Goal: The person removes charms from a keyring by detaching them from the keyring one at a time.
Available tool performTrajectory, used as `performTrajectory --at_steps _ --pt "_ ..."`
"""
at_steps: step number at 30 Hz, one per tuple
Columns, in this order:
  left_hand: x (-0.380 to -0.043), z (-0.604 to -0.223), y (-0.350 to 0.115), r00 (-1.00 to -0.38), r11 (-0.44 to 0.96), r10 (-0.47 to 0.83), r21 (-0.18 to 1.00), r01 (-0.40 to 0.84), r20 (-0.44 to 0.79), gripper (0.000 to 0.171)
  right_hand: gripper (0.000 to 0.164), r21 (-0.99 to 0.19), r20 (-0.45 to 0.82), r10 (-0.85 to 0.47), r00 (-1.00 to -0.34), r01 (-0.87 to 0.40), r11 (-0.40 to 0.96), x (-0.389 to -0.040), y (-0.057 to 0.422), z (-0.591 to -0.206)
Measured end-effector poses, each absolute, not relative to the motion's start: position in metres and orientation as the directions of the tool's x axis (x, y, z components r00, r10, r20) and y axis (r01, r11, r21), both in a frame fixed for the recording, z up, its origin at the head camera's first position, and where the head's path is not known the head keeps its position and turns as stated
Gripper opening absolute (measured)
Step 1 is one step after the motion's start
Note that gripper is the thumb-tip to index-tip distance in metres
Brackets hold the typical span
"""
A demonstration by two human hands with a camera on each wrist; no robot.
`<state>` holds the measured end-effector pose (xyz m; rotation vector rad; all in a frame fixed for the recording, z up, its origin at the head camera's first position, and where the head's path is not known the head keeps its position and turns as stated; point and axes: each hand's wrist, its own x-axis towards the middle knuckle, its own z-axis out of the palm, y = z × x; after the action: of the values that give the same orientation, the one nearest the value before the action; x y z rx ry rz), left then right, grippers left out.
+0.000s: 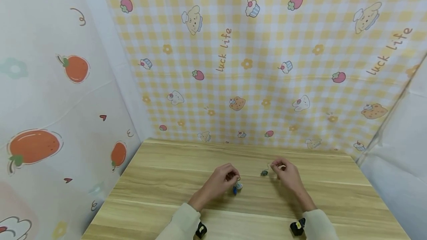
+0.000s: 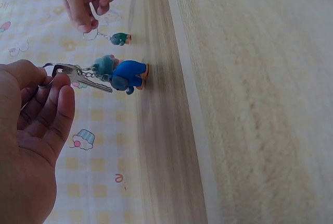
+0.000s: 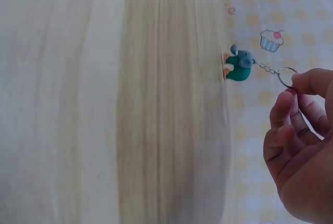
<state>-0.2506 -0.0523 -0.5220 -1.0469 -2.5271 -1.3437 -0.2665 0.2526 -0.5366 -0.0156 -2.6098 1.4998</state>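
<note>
My left hand [image 1: 221,179] pinches a metal key ring between thumb and fingertips, low over the wooden table. A silver key [image 2: 86,79] hangs from that ring, along with a blue elephant figure [image 2: 130,73] and its short chain. Beside the figure shows a teal, rounded head [image 2: 103,63], partly hidden by the blue one. To the right, my right hand [image 1: 287,175] holds the ring [image 3: 286,76] of another keychain by its edge. Its chain leads to a small green elephant figure [image 3: 239,66] with a grey head, its orange feet at the tabletop.
The wood-grain table [image 1: 186,155] ends at a yellow checked cloth [image 1: 267,47] with cartoon prints. White cloth with orange fruit prints hangs on the left [image 1: 40,84]. Black cameras [image 1: 297,226] sit at both wrists, near the sleeves.
</note>
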Motion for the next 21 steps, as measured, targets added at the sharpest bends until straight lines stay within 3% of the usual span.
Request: performTrajectory --at_steps 21 --pt "-0.248 -0.521 -0.054 -0.773 0.383 0.522 0.711 0.590 0.360 0.006 0.021 -0.840 0.047 0.152 -0.987 0.043 0.542 -0.263 0.285 -0.541"
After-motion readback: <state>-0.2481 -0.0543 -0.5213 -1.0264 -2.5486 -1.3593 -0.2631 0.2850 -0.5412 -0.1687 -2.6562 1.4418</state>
